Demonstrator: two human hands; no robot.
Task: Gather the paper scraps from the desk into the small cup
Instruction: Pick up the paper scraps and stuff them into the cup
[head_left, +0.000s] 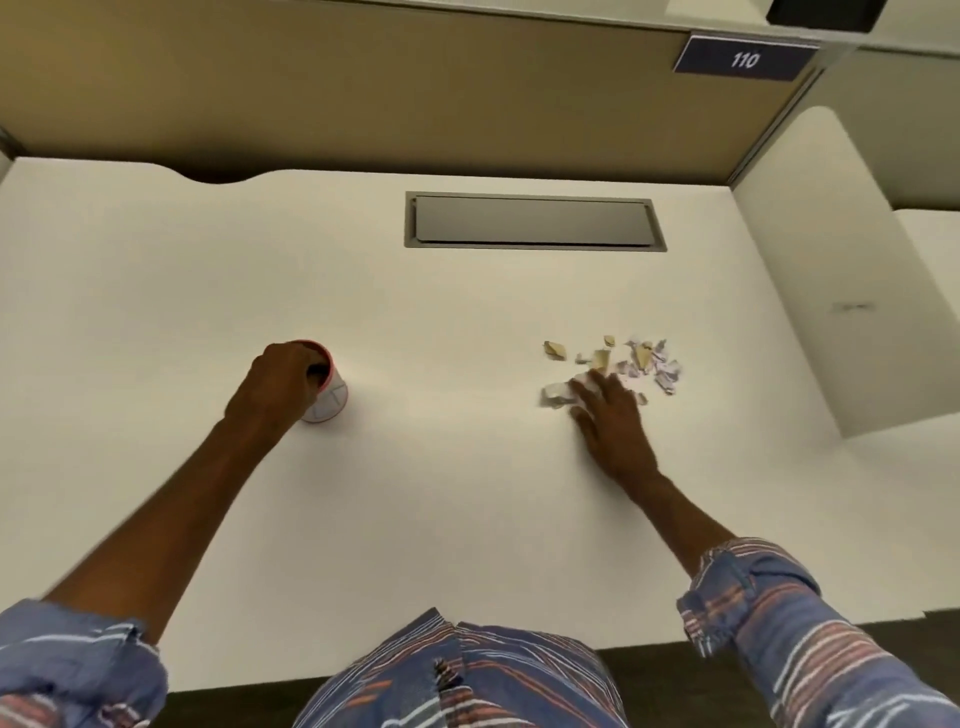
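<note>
A small white cup with a red rim (328, 395) stands on the white desk (447, 467), left of centre. My left hand (280, 384) grips it from the left, fingers curled over the rim. To the right lies a loose pile of several torn paper scraps (644, 361), tan and whitish. My right hand (608, 410) lies flat on the desk at the pile's near left edge. Its straight fingers touch a larger white scrap (557, 393) and cover a few others.
A grey recessed cable hatch (535, 222) is set in the desk behind the scraps. A tan partition (363, 93) stands along the back, with a sign reading 110 (745, 60). A white side panel (852, 291) rises at the right.
</note>
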